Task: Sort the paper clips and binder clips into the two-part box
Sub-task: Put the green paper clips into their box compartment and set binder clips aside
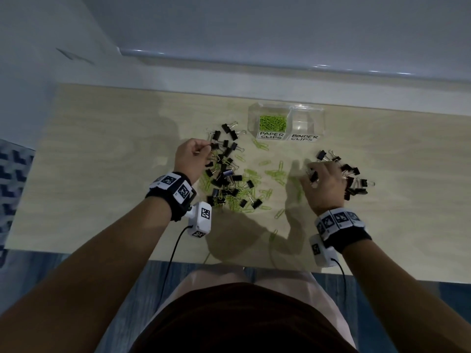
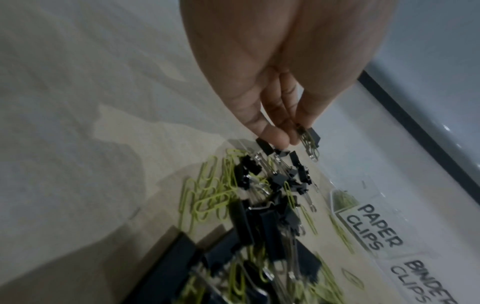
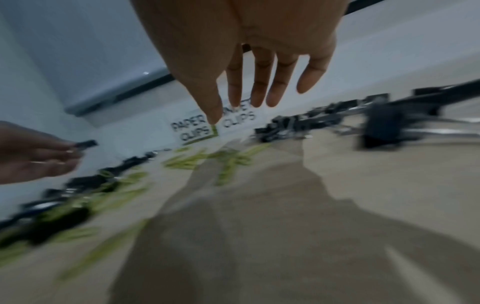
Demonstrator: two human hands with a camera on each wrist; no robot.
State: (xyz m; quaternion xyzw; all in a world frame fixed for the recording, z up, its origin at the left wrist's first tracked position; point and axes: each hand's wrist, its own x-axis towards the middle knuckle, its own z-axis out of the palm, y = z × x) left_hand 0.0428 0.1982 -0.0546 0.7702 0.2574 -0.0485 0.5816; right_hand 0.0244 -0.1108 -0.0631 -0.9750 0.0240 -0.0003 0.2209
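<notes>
Black binder clip point(image 2: 310, 136) pinched in the left hand point(image 1: 191, 159) fingertips — above the mixed pile point(image 1: 229, 179). The right hand point(image 1: 322, 186) hovers with fingers spread, holding nothing — binder clips just beside it.

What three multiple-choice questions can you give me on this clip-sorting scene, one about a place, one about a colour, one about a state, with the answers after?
1. Which compartment of the two-part box holds clips?
A. the one labelled PAPER CLIPS
B. the one labelled BINDER CLIPS
C. both

2. What colour are the paper clips?
A. silver
B. light green
C. red

3. How is the left hand?
A. flat on the table
B. fingers spread, holding nothing
C. pinching a black binder clip

Answers:
1. A, since green clips fill the left compartment in the head view and the right one looks empty.
2. B, both in the box and scattered on the table.
3. C, as the left wrist view shows a binder clip pinched at the fingertips, while the right hand is the one with straight, spread fingers.
</notes>
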